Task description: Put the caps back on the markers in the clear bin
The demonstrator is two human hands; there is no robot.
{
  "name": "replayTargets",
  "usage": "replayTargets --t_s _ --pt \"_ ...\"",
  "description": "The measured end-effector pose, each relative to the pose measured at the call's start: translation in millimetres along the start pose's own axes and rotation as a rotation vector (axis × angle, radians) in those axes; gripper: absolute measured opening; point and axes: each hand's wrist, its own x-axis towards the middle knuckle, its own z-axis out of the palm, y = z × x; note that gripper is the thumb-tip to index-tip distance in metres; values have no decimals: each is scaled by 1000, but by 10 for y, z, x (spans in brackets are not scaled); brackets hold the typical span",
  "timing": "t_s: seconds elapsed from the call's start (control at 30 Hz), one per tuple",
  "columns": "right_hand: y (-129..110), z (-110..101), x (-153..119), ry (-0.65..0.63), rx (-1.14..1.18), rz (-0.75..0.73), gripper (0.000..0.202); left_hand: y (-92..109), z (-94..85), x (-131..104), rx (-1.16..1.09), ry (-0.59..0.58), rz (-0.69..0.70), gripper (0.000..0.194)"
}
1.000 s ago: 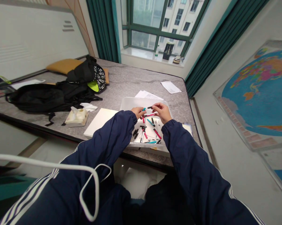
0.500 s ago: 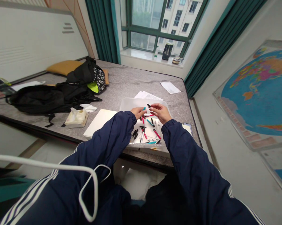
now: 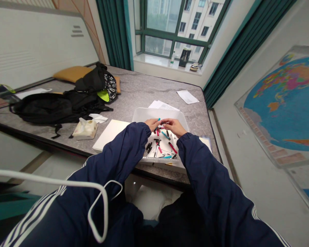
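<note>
My left hand (image 3: 151,124) is closed on a pen part whose small teal end (image 3: 159,119) pokes out above the fingers. Bent fingers of my right hand (image 3: 176,127) pinch a small black pen cap, now mostly hidden where the two hands meet. Both hands are over a translucent plastic box (image 3: 141,115). Inside it lie a red pen (image 3: 172,148), a teal pen (image 3: 166,135), several black pen caps (image 3: 149,148) and other loose pen parts, on a white bottom.
A white board-like slab (image 3: 110,133) lies left of the box, near a tissue pack (image 3: 85,129). A black backpack (image 3: 51,106) is farther left. Papers (image 3: 163,105) lie behind the box, another sheet (image 3: 187,96) at far right. A white cable (image 3: 54,182) crosses the lower left.
My right hand has moved left and down, bringing the black cap against my left hand's fingers. The hands now touch or nearly touch. The view has shifted slightly.
</note>
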Motion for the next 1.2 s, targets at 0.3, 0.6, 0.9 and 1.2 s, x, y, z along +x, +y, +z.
replayTargets --t_s 0.3,0.6,0.9,1.2 --pt "64 8 -8 -11 -318 -156 35 4 -55 50 60 65 21 36" --pt "-96 -15 -37 172 186 -16 49 -25 -59 49 4 41 55 37" --pt "-255 8 -102 157 277 15 52 -76 -46 39 69 -58 86 31" --pt "-214 -12 -87 152 215 16 50 -61 -54 45 96 -27 95 28"
